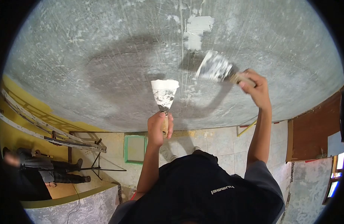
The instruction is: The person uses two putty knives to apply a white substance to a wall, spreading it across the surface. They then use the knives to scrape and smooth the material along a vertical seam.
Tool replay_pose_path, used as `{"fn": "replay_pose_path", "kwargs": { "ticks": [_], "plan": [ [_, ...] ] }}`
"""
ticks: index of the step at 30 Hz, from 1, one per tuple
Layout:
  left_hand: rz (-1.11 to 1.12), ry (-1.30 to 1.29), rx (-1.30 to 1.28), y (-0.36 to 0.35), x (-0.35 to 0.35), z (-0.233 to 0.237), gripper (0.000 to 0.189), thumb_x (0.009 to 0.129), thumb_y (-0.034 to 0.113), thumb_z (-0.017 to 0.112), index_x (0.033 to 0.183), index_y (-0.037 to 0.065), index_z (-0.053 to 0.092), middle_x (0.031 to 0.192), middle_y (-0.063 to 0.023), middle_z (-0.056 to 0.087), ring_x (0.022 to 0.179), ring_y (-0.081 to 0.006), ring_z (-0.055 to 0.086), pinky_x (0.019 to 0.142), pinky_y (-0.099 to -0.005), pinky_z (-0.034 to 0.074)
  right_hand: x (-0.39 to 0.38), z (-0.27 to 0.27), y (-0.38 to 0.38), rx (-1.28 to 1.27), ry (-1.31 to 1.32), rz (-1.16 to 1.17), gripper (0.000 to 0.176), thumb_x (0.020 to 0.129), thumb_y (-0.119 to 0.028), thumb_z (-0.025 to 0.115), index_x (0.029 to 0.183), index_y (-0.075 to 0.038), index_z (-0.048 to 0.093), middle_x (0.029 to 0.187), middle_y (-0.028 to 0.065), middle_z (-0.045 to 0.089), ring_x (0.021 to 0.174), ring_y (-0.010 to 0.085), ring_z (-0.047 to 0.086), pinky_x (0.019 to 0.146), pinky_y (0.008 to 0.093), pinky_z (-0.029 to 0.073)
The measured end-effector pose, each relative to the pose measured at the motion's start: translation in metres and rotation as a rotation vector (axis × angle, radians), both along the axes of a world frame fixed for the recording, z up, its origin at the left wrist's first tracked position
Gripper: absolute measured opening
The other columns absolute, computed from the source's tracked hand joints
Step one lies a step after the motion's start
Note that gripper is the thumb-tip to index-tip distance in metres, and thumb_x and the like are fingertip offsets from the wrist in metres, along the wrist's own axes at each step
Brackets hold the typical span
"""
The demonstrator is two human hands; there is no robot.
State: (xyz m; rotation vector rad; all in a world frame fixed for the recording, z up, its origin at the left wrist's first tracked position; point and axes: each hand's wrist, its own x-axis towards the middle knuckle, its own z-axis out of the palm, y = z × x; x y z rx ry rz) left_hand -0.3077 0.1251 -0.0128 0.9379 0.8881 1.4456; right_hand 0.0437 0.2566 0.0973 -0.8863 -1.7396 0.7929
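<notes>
My left hand (159,127) is closed around the wooden handle of a narrow putty knife (164,95), held upright in front of the wall, with white putty thick along its top edge. A wider putty knife (216,67) is in my right hand (257,86), fingers wrapped on its handle. Its blade, smeared white and slightly blurred, tilts up to the left near the grey wall (123,71). Just above that blade, a fresh white putty patch (198,30) covers part of the wall.
A paint-spattered ladder (48,128) leans at the left by a yellow wall. Below it are a person (54,166) and a black tripod stand (99,166). A green-framed panel (135,149) lies on the tiled floor (220,143). At the right is a brown wooden panel (310,128).
</notes>
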Motion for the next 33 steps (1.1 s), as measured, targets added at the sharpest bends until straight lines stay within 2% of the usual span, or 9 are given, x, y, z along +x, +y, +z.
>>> {"fn": "replay_pose_path", "kwargs": {
  "ticks": [3, 5, 10, 15, 17, 22, 24, 32, 33],
  "plan": [
    [-0.004, 0.024, 0.023, 0.003, 0.001, 0.003, 0.041, 0.109, 0.034, 0.046, 0.093, 0.0, 0.061, 0.058, -0.0066, 0.055, 0.041, -0.0127, 0.046, 0.04, -0.028, 0.036, -0.022, -0.01, -0.025, -0.129, 0.0, 0.205, 0.026, 0.087, -0.007, 0.083, 0.111, 0.001, 0.077, 0.085, 0.0007, 0.063, 0.065, 0.0047, 0.052, 0.052, 0.024, 0.039],
    [-0.002, 0.092, 0.027, 0.005, 0.003, 0.003, 0.04, 0.108, 0.034, 0.047, 0.092, 0.0, 0.061, 0.058, -0.006, 0.055, 0.041, -0.012, 0.046, 0.041, -0.0275, 0.037, -0.041, -0.011, -0.04, -0.359, 0.114, 0.302, 0.024, 0.09, -0.011, 0.082, 0.11, 0.002, 0.078, 0.083, 0.0, 0.061, 0.063, 0.0043, 0.051, 0.052, 0.0245, 0.038],
    [-0.01, 0.129, 0.027, 0.005, 0.008, 0.004, 0.038, 0.108, 0.032, 0.049, 0.092, 0.001, 0.062, 0.056, -0.0056, 0.054, 0.041, -0.0107, 0.045, 0.041, -0.027, 0.036, -0.075, -0.005, -0.05, -0.377, 0.05, 0.156, 0.022, 0.093, -0.015, 0.081, 0.107, 0.003, 0.078, 0.081, -0.0005, 0.06, 0.06, 0.0044, 0.05, 0.051, 0.0245, 0.037],
    [0.015, 0.099, 0.06, 0.005, 0.005, -0.002, 0.041, 0.107, 0.035, 0.048, 0.091, 0.0, 0.062, 0.053, -0.0065, 0.053, 0.038, -0.012, 0.044, 0.04, -0.0273, 0.034, -0.056, -0.001, -0.045, -0.388, -0.026, 0.074, 0.022, 0.094, -0.016, 0.08, 0.105, 0.002, 0.079, 0.08, -0.0016, 0.059, 0.061, 0.0047, 0.05, 0.051, 0.0246, 0.036],
    [0.009, 0.027, 0.054, 0.005, 0.002, -0.009, 0.043, 0.107, 0.037, 0.046, 0.091, 0.0, 0.062, 0.053, -0.007, 0.053, 0.038, -0.0126, 0.044, 0.039, -0.0276, 0.034, -0.037, 0.001, -0.038, -0.225, -0.062, 0.028, 0.022, 0.093, -0.016, 0.081, 0.106, 0.001, 0.079, 0.079, -0.0023, 0.057, 0.063, 0.0049, 0.048, 0.053, 0.0248, 0.036],
    [0.013, -0.069, 0.054, 0.007, 0.007, -0.003, 0.046, 0.108, 0.041, 0.039, 0.091, 0.003, 0.059, 0.052, -0.0064, 0.05, 0.034, -0.0143, 0.04, 0.034, -0.0284, 0.032, -0.012, 0.02, -0.004, -0.115, -0.04, -0.031, 0.022, 0.092, -0.016, 0.081, 0.108, 0.0, 0.08, 0.079, -0.0026, 0.055, 0.066, 0.0054, 0.048, 0.056, 0.025, 0.035],
    [-0.009, -0.049, 0.049, 0.009, 0.009, -0.001, 0.047, 0.108, 0.042, 0.038, 0.092, 0.003, 0.059, 0.051, -0.0059, 0.049, 0.034, -0.0142, 0.04, 0.034, -0.0279, 0.032, -0.011, 0.027, 0.017, 0.114, -0.118, -0.053, 0.025, 0.093, -0.019, 0.081, 0.109, -0.001, 0.08, 0.079, -0.0015, 0.056, 0.064, 0.0057, 0.049, 0.054, 0.0251, 0.036],
    [-0.043, -0.021, 0.052, 0.011, 0.017, -0.003, 0.045, 0.108, 0.039, 0.039, 0.091, 0.003, 0.06, 0.052, -0.0068, 0.05, 0.034, -0.014, 0.04, 0.034, -0.0276, 0.033, -0.027, 0.049, 0.053, 0.135, -0.16, -0.041, 0.029, 0.093, -0.026, 0.081, 0.11, -0.002, 0.08, 0.083, 0.0, 0.063, 0.068, 0.0077, 0.053, 0.057, 0.0253, 0.04],
    [-0.045, -0.02, 0.059, 0.011, 0.017, -0.004, 0.045, 0.109, 0.038, 0.039, 0.091, 0.003, 0.06, 0.052, -0.007, 0.05, 0.034, -0.014, 0.04, 0.034, -0.0276, 0.033, -0.025, 0.048, 0.058, 0.258, -0.195, -0.072, 0.029, 0.093, -0.026, 0.081, 0.109, -0.002, 0.08, 0.084, 0.0008, 0.065, 0.07, 0.0083, 0.053, 0.059, 0.0254, 0.04]
  ]
}}
